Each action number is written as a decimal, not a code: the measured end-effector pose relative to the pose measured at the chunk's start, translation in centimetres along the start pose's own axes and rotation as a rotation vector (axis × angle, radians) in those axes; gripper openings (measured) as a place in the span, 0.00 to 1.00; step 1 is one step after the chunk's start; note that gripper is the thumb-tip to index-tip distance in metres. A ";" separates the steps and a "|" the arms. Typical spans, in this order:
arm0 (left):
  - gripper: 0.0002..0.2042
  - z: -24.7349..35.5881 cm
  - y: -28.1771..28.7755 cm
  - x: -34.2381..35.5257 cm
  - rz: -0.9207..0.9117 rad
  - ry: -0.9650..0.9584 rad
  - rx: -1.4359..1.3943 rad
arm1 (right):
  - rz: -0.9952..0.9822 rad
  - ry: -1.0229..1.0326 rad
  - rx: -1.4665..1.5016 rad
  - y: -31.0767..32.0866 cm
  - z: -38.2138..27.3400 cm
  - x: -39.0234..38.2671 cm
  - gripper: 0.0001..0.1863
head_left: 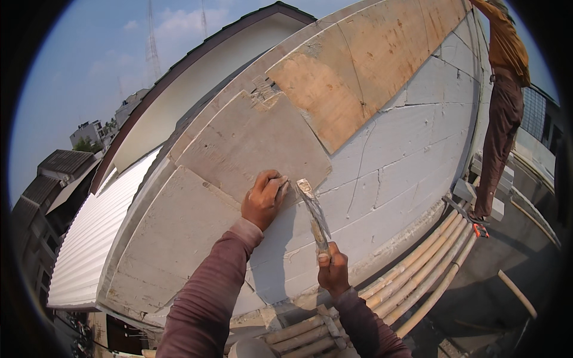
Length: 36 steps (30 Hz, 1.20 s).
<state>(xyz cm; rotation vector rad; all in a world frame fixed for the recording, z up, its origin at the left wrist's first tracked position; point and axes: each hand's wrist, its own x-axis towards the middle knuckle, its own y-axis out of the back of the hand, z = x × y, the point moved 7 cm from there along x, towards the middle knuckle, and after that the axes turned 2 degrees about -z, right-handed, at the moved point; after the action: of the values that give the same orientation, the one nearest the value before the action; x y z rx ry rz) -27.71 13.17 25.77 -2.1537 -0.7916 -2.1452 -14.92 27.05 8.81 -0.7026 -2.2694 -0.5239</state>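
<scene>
A grey board lies against the white block wall, with a second grey board lower left. My left hand is closed at the first board's lower edge, fingertips pinched on something too small to make out. My right hand grips a worn hammer by its handle, its head raised just right of my left fingers. A brown wooden panel runs along the upper wall.
Bamboo poles form a platform below the wall. At the right another person stands beside stacked blocks, with an orange tool near their foot. A roof with white corrugated sheeting and distant buildings are at the left.
</scene>
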 end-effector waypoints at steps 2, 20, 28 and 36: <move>0.07 0.0 0.0 0.0 0.003 -0.005 0.016 | 0.071 0.068 0.000 -0.3 -0.2 0.5 0.21; 0.11 -0.6 -0.1 -0.7 -0.038 0.013 -0.021 | -0.018 -0.074 0.069 -1.0 -1.0 0.7 0.16; 0.12 -0.3 -0.4 -0.3 -0.070 0.032 -0.024 | -0.043 -0.274 0.052 -1.4 2.4 0.3 0.16; 0.27 0.3 0.5 -0.5 -0.177 -0.047 -0.069 | 0.023 -0.254 0.024 -0.5 2.5 -1.4 0.17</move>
<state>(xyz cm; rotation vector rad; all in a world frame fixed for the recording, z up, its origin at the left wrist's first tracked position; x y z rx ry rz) -27.25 12.65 25.47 -2.2551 -0.9604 -2.2415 -15.66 27.55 6.05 -0.8224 -2.4947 -0.4149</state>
